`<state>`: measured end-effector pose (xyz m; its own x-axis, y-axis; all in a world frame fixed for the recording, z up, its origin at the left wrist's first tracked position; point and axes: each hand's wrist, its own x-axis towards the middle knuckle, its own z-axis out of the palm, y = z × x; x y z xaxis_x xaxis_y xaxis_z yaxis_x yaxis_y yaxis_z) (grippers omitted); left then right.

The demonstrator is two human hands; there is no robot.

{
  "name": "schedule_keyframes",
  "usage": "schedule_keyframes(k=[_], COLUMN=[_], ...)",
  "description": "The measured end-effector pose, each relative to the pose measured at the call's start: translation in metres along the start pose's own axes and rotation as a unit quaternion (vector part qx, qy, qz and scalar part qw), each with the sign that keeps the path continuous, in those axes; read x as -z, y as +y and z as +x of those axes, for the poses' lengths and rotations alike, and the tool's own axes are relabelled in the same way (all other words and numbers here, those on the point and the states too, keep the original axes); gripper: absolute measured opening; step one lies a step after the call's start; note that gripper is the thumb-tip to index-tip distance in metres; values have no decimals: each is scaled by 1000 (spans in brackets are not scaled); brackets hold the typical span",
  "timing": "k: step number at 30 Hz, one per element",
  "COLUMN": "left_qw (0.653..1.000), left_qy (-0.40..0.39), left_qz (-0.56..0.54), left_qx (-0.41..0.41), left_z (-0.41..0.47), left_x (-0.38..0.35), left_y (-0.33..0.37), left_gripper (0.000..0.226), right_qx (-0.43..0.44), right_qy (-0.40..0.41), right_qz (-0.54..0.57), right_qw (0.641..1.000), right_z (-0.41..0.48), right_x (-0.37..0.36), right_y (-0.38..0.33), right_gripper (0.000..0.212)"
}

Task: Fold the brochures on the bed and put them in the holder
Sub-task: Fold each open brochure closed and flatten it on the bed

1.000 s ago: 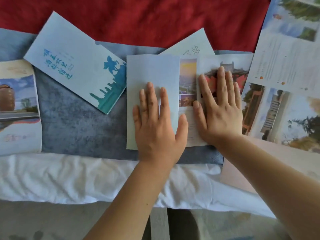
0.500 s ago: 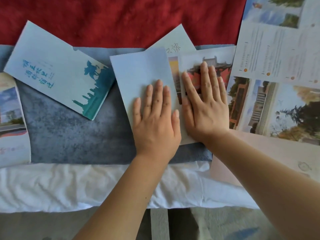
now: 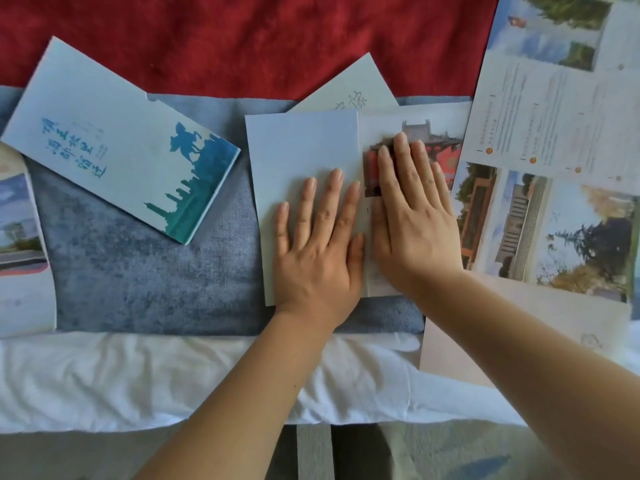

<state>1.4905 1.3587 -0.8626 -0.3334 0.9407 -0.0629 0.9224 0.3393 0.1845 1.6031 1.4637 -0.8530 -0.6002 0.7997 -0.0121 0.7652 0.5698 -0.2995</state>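
Note:
A partly folded brochure (image 3: 301,147) lies on the blue-grey blanket, its pale blue panel folded over from the left. My left hand (image 3: 320,244) presses flat on that panel with straight fingers. Beside it, my right hand (image 3: 412,216) presses flat on the brochure's picture panel, over a red building photo. A pale blue holder (image 3: 114,140) with a teal skyline and blue characters lies tilted at the left. A folded pale brochure (image 3: 353,88) pokes out behind the one under my hands.
A large unfolded brochure (image 3: 554,133) with photos and text covers the right side, with a pinkish sheet (image 3: 485,327) below it. Another brochure (image 3: 20,251) lies at the left edge. A red blanket (image 3: 242,39) spans the back, and white bedding (image 3: 138,375) runs along the bed's front edge.
My left hand has slid right, carrying the blue panel further over the picture strip until both hands lie side by side. The brochure has straightened after tilting.

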Motion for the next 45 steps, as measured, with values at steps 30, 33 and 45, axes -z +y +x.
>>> schedule_keyframes(k=[30,33,45], left_qw=[996,994,992], left_qy=[-72,-90,-72], left_qz=[38,24,-75], left_qx=[43,55,77], left_z=[-74,-71,-63], left_x=[49,48,44], left_y=[-194,-181,-133], left_gripper=[63,73,95], right_qx=[24,23,28], right_qy=[-37,-22,-12], right_qz=[-70,-74,-82], right_qw=[997,997,996], right_z=[-16,-18,-21], right_x=[-17,-21,-23], right_y=[-49,-44,-37], right_gripper=[65,65,66])
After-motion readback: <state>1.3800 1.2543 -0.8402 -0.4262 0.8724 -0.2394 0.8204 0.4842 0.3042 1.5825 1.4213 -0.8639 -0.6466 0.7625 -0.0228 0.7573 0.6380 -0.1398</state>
